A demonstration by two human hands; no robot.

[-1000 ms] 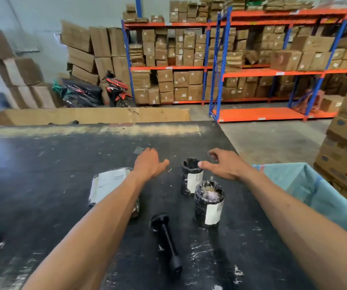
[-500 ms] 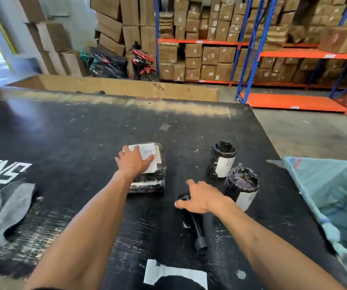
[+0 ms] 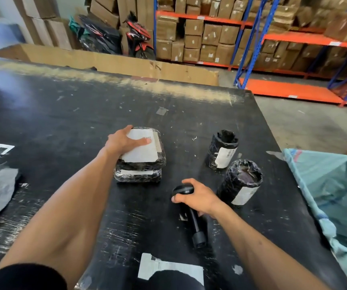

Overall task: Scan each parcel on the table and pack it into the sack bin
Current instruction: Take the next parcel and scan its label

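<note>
Black scanner [image 3: 189, 208] under right hand [image 3: 197, 197]

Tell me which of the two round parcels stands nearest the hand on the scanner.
The nearer, larger round parcel, just right of the right hand; the smaller one stands farther back on the table.

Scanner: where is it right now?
In the head view the scanner lies on the black table, right of centre, gripped by the right hand, just left of the nearer cylindrical parcel.
</note>
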